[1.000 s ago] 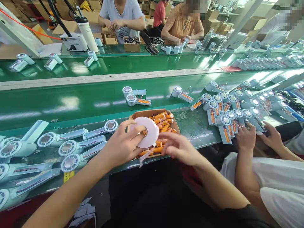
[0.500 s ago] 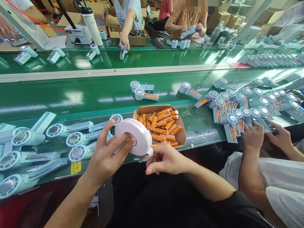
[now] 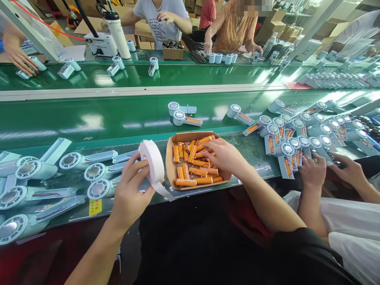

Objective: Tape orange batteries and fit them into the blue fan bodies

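My left hand (image 3: 132, 190) is closed around a roll of white tape (image 3: 156, 164), with fingers in its core. The roll is held on edge, and a loose strip hangs from its lower side. My right hand (image 3: 224, 156) reaches over the right side of a cardboard box (image 3: 170, 164). Its fingers are apart and bent down onto the orange battery packs (image 3: 197, 171) inside; the fingertips are partly hidden. Several packs lie loosely in different directions in the box, some with thin dark wires.
Pale blue fan housings (image 3: 96, 172) lie left of the box. More housings with orange packs (image 3: 286, 149) crowd the right, by a co-worker's hands (image 3: 313, 168). Two stand on the green conveyor (image 3: 124, 114) behind the box. Other people work across the line.
My right hand has left the tape's loose end and moved up and right into the box. My left hand has turned the roll more edge-on and shifted it slightly left.
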The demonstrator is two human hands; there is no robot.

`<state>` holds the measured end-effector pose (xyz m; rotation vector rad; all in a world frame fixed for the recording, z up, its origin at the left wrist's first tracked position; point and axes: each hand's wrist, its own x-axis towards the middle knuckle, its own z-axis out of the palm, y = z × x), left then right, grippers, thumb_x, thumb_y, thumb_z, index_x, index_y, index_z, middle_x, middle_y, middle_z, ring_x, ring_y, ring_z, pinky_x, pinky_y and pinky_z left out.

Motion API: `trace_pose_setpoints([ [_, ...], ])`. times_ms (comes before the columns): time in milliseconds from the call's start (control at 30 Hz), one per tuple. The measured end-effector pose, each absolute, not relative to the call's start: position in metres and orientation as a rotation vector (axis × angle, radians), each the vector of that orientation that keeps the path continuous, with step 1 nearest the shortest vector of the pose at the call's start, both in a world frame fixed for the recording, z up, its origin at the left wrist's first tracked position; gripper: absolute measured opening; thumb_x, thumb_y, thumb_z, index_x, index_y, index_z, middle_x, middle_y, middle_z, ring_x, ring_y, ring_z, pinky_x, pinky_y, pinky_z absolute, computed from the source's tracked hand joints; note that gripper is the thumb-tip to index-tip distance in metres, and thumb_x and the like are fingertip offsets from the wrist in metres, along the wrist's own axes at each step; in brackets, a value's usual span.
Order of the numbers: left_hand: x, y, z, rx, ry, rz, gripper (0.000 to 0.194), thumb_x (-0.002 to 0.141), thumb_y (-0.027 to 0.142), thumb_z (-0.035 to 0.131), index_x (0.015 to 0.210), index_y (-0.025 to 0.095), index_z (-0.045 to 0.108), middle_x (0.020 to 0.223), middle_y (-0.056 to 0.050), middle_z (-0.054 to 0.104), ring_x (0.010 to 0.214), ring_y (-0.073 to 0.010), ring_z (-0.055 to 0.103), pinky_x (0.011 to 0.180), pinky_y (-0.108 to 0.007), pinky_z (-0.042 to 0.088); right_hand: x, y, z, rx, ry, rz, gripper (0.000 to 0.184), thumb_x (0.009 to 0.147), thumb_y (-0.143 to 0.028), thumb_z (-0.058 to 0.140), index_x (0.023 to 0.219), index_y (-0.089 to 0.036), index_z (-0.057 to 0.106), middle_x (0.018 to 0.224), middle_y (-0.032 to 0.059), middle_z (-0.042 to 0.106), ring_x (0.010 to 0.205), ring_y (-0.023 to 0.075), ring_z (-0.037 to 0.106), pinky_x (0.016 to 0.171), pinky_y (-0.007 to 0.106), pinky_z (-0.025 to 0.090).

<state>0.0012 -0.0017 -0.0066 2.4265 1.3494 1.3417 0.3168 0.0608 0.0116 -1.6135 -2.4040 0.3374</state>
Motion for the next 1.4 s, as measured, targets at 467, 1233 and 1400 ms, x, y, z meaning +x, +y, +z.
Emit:
trace_pose_setpoints([
  [467,0.001,-0.011,-0.021,2.567,1.306,1.2,0.027,0.094,0.006,0.069,0.117,0.02,0.065,0.124,-0.01,0.071,0.143,-0.0367,0.059,0.115,-0.057,0.059,0.357,0.064,0.003,-1.438,-1.636,0.59,0.023,0.1,-0.048,0.068,0.104,-0.025,0.069,0.087,0.0039,0.08,0.081,0.0243,0.077,0.076,0.037,0.061],
  [1233,0.033,-0.011,-0.007,3.033,1.235,0.871,0.04,0.093,0.005,0.07,0.125,0.026,0.077,0.115,-0.004,0.081,0.105,-0.0248,0.06,0.093,-0.036,0.06,0.295,-0.013,-0.022,-0.886,-1.77,0.472,0.032,0.094,-0.011,0.073,0.112,-0.035,0.082,0.12,0.002,0.083,0.129,0.0305,0.074,0.111,0.058,0.064],
  [1400,0.025,0.006,0.009,3.018,1.126,0.847,0.049,0.095,0.002,0.066,0.133,0.031,0.075,0.115,-0.001,0.08,0.097,-0.0215,0.064,0.108,-0.041,0.059,0.29,-0.016,-0.023,-0.871,-1.362,1.095,0.056,0.092,-0.032,0.084,0.146,-0.031,0.065,0.15,0.0101,0.069,0.136,0.0283,0.069,0.112,0.047,0.063],
])
